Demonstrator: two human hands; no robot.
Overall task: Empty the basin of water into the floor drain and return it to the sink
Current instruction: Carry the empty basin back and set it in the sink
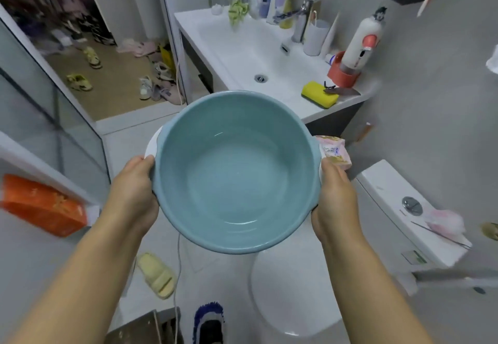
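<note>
The white rectangular ceramic sink (258, 55) occupies the upper centre, set in a white vanity top with a chrome drain at the bowl floor. The sink bowl is unoccupied. A chrome tap (301, 17) stands at its back edge among plastic bottles and a white cup. A yellow rectangular sponge (320, 94) lies on the near right corner of the vanity top, with a red holder carrying a white bottle (361, 44) just behind it.

The white toilet (293, 289), lid closed, sits at the lower right, its cistern against the grey wall. A glass shower partition (48, 117) bounds the left side. An open doorway at the upper left shows scattered shoes on a tan floor.

The round teal plastic basin (234, 173) is held in the air at frame centre, in front of the sink's near edge and above the white tiled floor (129, 149). It sits roughly level and contains shallow water. The left hand (134, 190) is closed over the basin's left rim, thumb on top. The right hand (334, 195) is closed over the right rim in the same manner.

On the floor below lie 1 pale yellow slipper (157, 273), a thin white cord, and a blue and white mop head (208, 319). Bare floor shows between the partition and the toilet.
</note>
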